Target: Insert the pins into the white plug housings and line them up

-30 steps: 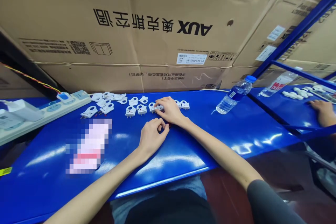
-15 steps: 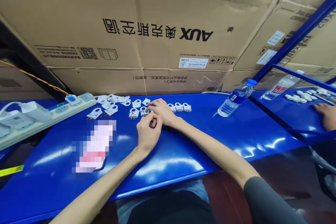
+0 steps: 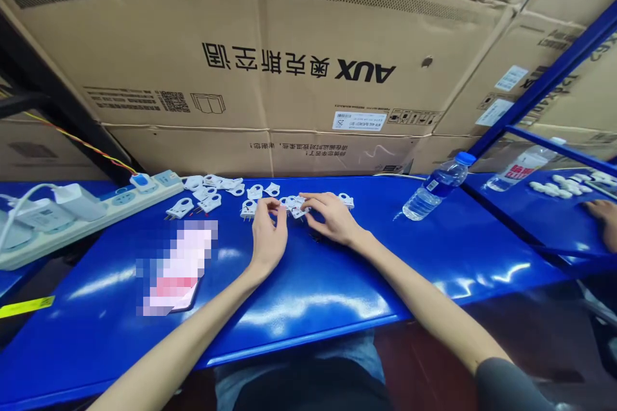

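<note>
Several small white plastic plug parts [image 3: 208,192] with metal pins lie in a loose row along the back of the blue table [image 3: 337,282]. My left hand [image 3: 268,237] rests on the table with its fingertips curled and pinched at one white part [image 3: 249,208]. My right hand [image 3: 332,217] lies just right of it, fingers bent and closed over a white part [image 3: 296,207] near the middle of the row. The two hands are close together, thumbs nearly touching. Exactly what sits under the fingertips is partly hidden.
A white power strip [image 3: 91,209] with chargers plugged in lies at the left. A blurred phone-like object [image 3: 176,266] sits on the table left of my hands. A water bottle [image 3: 434,187] lies at the right. Cardboard boxes [image 3: 289,70] wall the back. Another person's hand [image 3: 605,218] works at the neighbouring table.
My left hand has slid forward to the row of parts. My right hand shifted right and drew a white part toward the left hand.
</note>
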The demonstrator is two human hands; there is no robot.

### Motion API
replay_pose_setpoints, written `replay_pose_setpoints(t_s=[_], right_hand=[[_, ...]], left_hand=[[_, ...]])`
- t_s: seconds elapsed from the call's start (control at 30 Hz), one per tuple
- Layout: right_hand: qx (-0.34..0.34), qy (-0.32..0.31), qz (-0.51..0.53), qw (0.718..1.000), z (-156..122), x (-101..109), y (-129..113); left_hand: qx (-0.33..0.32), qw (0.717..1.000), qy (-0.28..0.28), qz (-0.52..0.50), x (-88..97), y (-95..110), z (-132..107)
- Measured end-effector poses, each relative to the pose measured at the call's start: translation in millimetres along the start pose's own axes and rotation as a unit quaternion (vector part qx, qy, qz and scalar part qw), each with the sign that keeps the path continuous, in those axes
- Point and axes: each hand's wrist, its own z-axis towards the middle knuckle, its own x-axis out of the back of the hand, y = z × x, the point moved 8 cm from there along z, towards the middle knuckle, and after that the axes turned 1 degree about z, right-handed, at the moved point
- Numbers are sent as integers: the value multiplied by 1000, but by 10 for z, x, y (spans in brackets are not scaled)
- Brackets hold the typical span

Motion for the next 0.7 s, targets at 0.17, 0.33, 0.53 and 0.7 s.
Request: replay_pose_setpoints(t_s=[0.17,0.33,0.53,0.7], right_hand=[[11,8,-31,999,-119,96,-13],[22,17,-48,998,-107,133,-26],[24,-6,-41,999,-113,93,-58],[12,-25,-33,999,-113,66,-65]], left_hand=[[-21,997,-75,2,-173,30,-85],[-32,994,-108,10,-232,89,-107],[-24,994,-102,10,-237,57,-101],[-36,994,-103,14,-246,40,-94]])
